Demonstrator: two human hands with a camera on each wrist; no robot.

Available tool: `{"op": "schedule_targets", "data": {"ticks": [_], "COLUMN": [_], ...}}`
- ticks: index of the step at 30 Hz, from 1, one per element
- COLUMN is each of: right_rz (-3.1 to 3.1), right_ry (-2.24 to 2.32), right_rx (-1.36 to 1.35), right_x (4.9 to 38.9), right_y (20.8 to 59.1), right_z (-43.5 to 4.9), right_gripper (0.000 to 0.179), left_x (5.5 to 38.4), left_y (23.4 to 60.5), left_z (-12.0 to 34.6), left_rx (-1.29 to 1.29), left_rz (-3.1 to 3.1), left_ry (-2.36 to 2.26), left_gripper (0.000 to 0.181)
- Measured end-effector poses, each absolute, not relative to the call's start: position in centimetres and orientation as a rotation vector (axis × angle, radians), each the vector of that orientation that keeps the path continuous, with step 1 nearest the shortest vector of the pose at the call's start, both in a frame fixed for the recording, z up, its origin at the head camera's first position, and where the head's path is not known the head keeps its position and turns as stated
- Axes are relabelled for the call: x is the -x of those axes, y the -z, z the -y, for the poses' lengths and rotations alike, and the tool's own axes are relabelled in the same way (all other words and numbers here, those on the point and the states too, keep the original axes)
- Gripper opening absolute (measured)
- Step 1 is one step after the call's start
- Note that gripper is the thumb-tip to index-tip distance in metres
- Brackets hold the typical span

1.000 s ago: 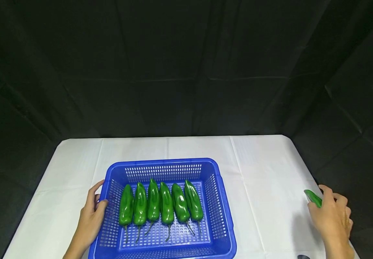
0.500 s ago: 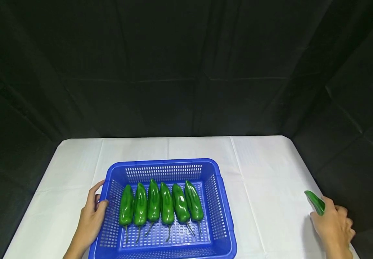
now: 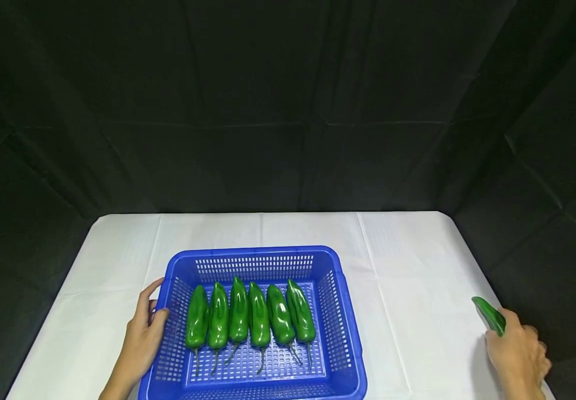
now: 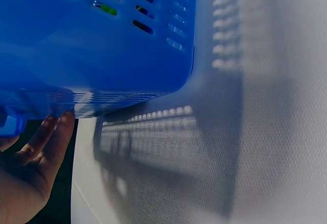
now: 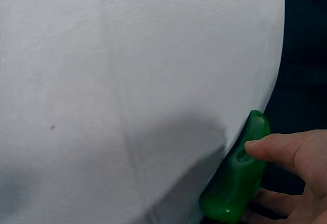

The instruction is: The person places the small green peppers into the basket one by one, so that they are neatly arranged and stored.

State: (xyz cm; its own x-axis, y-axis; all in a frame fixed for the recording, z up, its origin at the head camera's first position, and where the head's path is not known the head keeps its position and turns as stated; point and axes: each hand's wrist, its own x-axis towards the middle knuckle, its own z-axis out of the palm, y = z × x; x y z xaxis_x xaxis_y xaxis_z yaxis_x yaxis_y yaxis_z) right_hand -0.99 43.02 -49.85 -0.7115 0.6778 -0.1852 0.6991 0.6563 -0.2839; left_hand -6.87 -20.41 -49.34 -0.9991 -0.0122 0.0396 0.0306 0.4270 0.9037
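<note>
My left hand grips the left rim of a blue plastic basket, thumb at the rim and fingers along the outside. In the left wrist view, the fingertips touch the slotted basket wall. Inside the basket, several glossy green peppers lie side by side in a row, tips away from me and stems toward me. Far to the right, my right hand holds another green pepper. Seen from the right wrist, the thumb presses on this pepper with fingers behind it.
A white cloth covers the table. Black fabric hangs behind it and along both sides. The table's right edge runs close by my right hand.
My right hand has shifted slightly right and toward me with the pepper, and more of the pepper now shows. The left hand and the basket stay in place.
</note>
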Motion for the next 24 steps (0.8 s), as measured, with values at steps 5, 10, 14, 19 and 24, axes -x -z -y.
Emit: {"op": "schedule_targets", "data": {"ticks": [5,10,14,19,24], "right_rz": [-2.788,-2.717,-2.694,-2.697,-2.715], "right_ry": [0.498,0.527,0.561,0.576,0.571], "right_rx": [-1.210,-1.281,-1.306,-1.308,-1.288], "right_x": [1.0,1.3,1.4,1.4,1.5], "right_y": [50.4,50.6,50.5,50.2,49.6], "right_z": [-42.9,-42.8,-42.8,-42.8,-42.6], "right_gripper": [0.051,0.058,0.063,0.060,0.058], "left_x": [7.0,7.0,7.0,6.9,6.8], "left_y": [49.5,49.6,49.6,49.5,49.5], "left_z": [20.4,20.5,20.5,20.4,20.4], "left_rx": [0.011,0.006,0.006,0.019,0.024], "left_rz": [2.617,2.622,2.622,2.619,2.628], "left_ry": [1.644,1.640,1.640,1.637,1.624], "left_gripper": [0.056,0.056,0.056,0.056,0.056]}}
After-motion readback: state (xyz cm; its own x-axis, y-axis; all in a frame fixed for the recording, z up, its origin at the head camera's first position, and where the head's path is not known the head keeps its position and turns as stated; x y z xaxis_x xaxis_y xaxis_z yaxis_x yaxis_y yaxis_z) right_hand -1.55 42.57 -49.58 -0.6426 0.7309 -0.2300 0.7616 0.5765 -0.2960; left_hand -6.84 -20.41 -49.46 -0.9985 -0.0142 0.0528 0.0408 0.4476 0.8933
